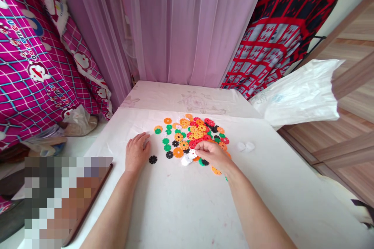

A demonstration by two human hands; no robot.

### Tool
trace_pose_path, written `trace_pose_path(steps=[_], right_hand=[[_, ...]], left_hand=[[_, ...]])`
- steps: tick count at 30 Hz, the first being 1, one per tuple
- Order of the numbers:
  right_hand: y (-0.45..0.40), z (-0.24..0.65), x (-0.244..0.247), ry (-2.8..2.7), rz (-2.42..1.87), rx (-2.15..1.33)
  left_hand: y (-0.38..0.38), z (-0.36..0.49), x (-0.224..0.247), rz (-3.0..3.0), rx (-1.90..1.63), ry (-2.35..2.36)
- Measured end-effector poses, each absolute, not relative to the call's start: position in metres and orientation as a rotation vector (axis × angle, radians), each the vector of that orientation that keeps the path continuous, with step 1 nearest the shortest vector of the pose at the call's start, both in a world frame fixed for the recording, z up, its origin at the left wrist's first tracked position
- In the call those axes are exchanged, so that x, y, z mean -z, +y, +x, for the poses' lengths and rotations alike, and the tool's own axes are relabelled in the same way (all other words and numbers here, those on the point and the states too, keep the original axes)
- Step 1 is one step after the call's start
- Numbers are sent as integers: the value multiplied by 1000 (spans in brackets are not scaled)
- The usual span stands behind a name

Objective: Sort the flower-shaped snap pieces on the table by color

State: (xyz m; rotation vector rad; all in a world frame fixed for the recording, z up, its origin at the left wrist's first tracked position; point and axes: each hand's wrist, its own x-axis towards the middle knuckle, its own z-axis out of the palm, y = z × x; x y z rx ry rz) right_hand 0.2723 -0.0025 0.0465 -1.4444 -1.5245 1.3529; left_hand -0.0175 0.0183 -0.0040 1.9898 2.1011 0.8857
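Leftward of the discs [194, 135], cloth [46, 68] reads "Doraemon".

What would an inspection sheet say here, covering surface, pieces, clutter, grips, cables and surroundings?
Surface: white-covered rectangular table, floral print at the far end, a few faint reddish marks.
Pieces: flower-shaped, notched discs in orange, red, green, black and white, many overlapping in a loose heap.
Clutter: crumpled white plastic bag at the right edge; a pixelated item at the left can't be identified.
Left grip: open, resting beside the heap, near a lone black notched disc.
Right grip: appears to pinch a white notched disc.
Cables: nothing seen.
Surroundings: purple fabric curtain beyond; magenta checked cloth left; red-and-black patterned cloth and brown wood-grain panels right.
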Motion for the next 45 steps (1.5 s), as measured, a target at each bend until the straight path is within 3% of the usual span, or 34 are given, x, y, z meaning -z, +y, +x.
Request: trace_pose_path(steps=[9,23,32,39,45], right_hand=[[-7,263,-35,-1665,-1465,-1248],[-39,246,-67,-2515,-1966,-325],[-38,241,-76,-2457,-2054,-373],[-21,255,-71,-2478,-1472,-630],[-7,253,-70,-2487,-1451,-735]], left_hand=[[19,-18,5,1974,-899,2102],[18,-17,2,1945,-866,2108],[18,-17,1,1956,-855,2096],[18,-16,0,1948,-857,2113],[18,-16,-1,1938,-832,2112]])
